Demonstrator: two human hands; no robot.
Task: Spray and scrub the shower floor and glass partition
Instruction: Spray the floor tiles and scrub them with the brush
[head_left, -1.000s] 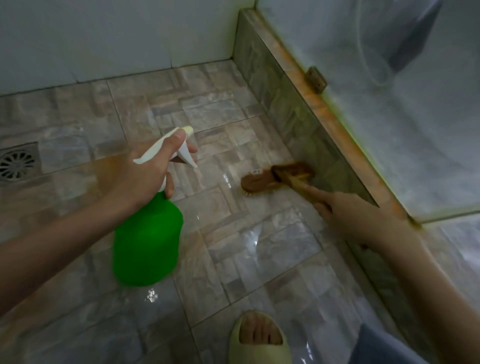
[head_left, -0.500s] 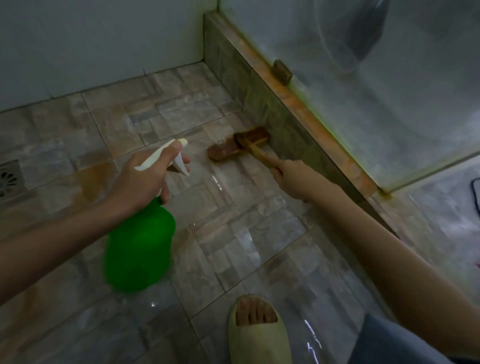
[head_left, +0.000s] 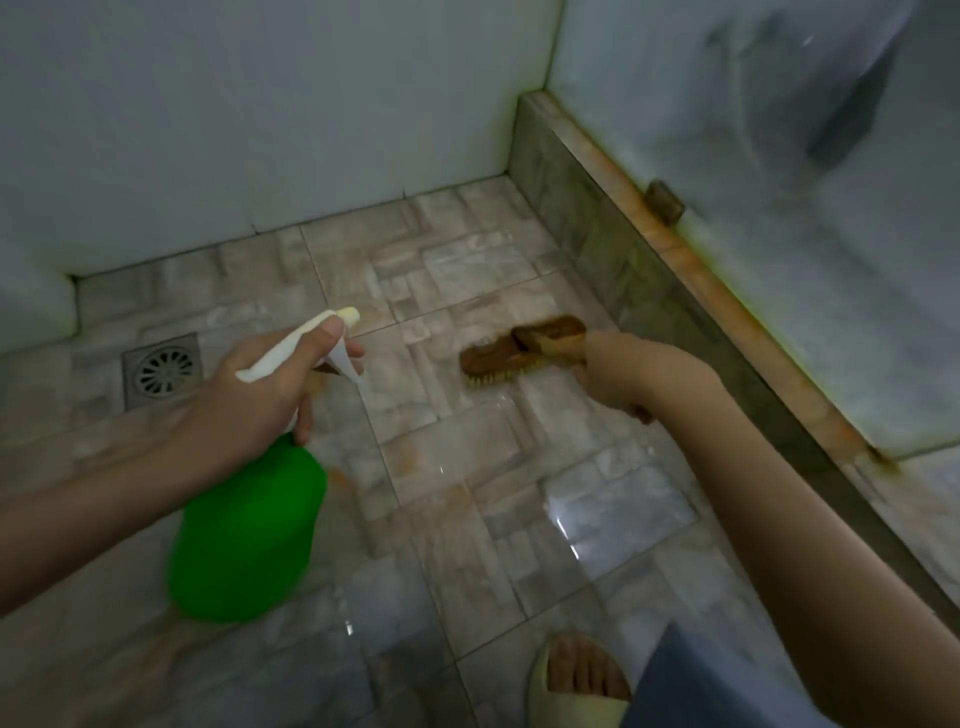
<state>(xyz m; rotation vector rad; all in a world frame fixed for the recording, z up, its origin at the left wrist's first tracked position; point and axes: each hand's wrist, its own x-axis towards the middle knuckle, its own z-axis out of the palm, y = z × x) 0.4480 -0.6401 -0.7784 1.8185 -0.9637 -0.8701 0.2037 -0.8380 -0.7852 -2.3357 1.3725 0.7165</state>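
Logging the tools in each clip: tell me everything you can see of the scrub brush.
The scrub brush looks like worn brown wood, with an oblong head and short pale yellow bristles pointing down onto the wet tiled floor. It lies roughly level with its head pointing left, close to the low curb. The right hand is curled round its grip, hiding most of that end.

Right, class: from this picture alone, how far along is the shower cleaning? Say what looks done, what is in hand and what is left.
Done: the floor shines wet, so some spraying seems done. In hand: the right hand holds a brush against the tiles; the left hand holds a spray bottle, finger on its trigger. Left: the ledge shows orange staining, and the glass looks cloudy, seemingly untouched.
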